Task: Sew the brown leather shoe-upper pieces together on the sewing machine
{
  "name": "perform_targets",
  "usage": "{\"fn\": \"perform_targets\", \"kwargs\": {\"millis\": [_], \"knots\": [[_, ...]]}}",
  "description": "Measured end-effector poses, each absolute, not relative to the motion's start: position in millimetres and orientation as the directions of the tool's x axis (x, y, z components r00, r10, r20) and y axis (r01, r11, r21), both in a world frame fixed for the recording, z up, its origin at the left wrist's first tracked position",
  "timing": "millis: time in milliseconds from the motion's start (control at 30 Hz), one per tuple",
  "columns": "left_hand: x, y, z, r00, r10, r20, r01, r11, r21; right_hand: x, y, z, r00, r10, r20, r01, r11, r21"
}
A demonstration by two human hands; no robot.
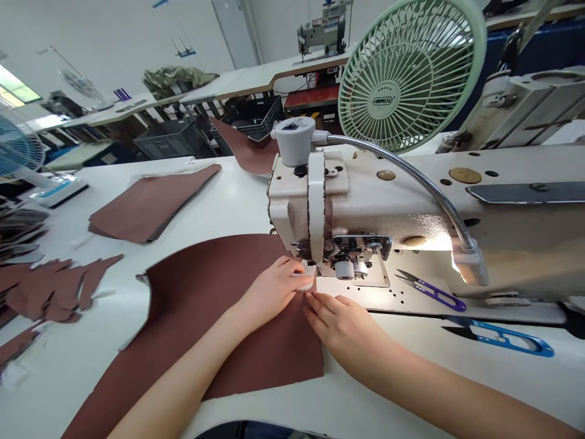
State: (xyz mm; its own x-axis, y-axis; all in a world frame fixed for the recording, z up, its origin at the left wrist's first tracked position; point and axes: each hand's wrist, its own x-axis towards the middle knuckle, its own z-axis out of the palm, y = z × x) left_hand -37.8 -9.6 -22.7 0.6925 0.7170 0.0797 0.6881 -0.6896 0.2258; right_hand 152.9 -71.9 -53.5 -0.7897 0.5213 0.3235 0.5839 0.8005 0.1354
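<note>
A large brown leather-like panel (pixel 201 292) lies across the white table, its right edge at the head of a sewing machine (pixel 297 207). My left hand (pixel 274 286) is closed around a small white piece (pixel 305 277) on the panel, close to the needle area. With fingers stretched out and close together, my right hand (pixel 342 323) rests its fingertips on the panel's right edge, just below that white piece. The needle itself is hidden behind the machine's parts and my left fingers.
Purple thread snips (pixel 434 291) lie on the machine bed, blue snips (pixel 503 338) on the table at right. A flexible lamp (pixel 470 262) lights the bed; a green fan (pixel 411 79) stands behind. Stacked brown panels (pixel 150 204) and cut scraps (pixel 55 289) are at left.
</note>
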Motion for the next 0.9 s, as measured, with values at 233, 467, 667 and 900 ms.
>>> {"fn": "perform_targets", "kwargs": {"millis": [233, 467, 667, 900], "knots": [[-31.0, -7.7, -35.2, 0.659, 0.744, 0.111, 0.734, -0.668, 0.120, 150.1, -83.5, -47.8, -0.842, 0.492, 0.219, 0.518, 0.852, 0.076], [-36.1, 0.6, -26.8, 0.692, 0.717, 0.081, 0.699, -0.694, 0.172, 150.0, -84.3, -52.2, -0.850, 0.469, 0.242, 0.500, 0.862, 0.086], [-53.0, 17.4, -16.4, 0.774, 0.619, 0.132, 0.547, -0.760, 0.352, 152.5, -78.9, -53.0, -0.824, 0.496, 0.273, 0.538, 0.836, 0.104], [-48.3, 24.0, -32.4, 0.761, 0.617, 0.200, 0.558, -0.780, 0.285, 154.7, -70.3, -54.2, -0.765, 0.538, 0.354, 0.593, 0.803, 0.058]]}}
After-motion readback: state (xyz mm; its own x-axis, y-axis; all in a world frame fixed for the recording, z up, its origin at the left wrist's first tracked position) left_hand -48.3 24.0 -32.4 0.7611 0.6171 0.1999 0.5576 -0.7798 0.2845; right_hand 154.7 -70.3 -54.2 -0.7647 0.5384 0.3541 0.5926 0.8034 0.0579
